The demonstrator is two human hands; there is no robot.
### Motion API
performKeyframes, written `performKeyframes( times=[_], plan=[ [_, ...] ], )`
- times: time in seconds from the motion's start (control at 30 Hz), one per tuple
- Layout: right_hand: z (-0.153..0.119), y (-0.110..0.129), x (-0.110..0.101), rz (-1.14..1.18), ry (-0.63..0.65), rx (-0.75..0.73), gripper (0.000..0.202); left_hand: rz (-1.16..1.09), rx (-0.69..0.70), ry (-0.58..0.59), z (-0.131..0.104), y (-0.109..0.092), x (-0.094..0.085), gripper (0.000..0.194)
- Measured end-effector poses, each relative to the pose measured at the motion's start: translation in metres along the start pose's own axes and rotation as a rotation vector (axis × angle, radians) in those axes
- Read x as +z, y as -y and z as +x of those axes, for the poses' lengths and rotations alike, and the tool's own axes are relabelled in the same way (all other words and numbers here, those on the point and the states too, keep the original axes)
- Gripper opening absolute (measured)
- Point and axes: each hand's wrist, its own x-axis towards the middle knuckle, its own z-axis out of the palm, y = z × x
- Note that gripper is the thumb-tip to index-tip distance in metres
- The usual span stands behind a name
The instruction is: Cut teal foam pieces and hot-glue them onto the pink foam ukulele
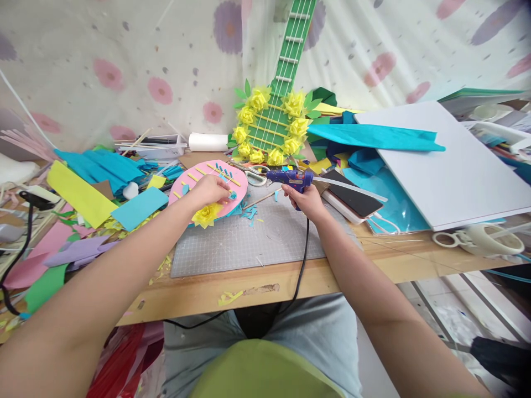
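Observation:
My right hand point(305, 202) is wrapped round a purple hot glue gun point(290, 178), its nozzle pointing left and a white glue stick sticking out behind. Over a pink paper disc point(238, 177) with a blue edge is my left hand point(211, 190), fingers pinched at a small blue paper piece point(233, 195). Yellow sticks and blue bits are fixed across the disc, and a yellow paper flower point(206, 215) sits at its lower edge. Beneath lies a grey cutting mat point(265, 249) with blue scraps and a thin wooden stick point(262, 200).
A green paper guitar point(269, 119) ringed with yellow flowers leans on the curtain behind. White-handled scissors point(256, 176) lie near the glue gun. Coloured paper point(83, 193) crowds the left, a white board point(452, 166) the right. The gun's black cord point(305, 260) drops over the table edge.

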Motion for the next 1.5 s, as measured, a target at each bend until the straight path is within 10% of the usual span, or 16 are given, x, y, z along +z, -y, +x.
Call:
performKeyframes(
  times=[0.53, 0.83, 1.5],
  plan=[
    [0.0, 0.001, -0.001, -0.008, -0.013, 0.005, 0.043, 0.001, 0.032, 0.164, -0.001, 0.002, -0.009, 0.031],
    [-0.003, 0.005, 0.0, -0.038, -0.006, 0.03, 0.041, 0.629, 0.334, -0.002, -0.004, 0.01, -0.009, 0.053],
    [-0.003, 0.007, 0.0, -0.013, -0.003, 0.022, 0.043, 0.757, 0.321, -0.124, -0.002, 0.008, 0.012, 0.05]
  ],
)
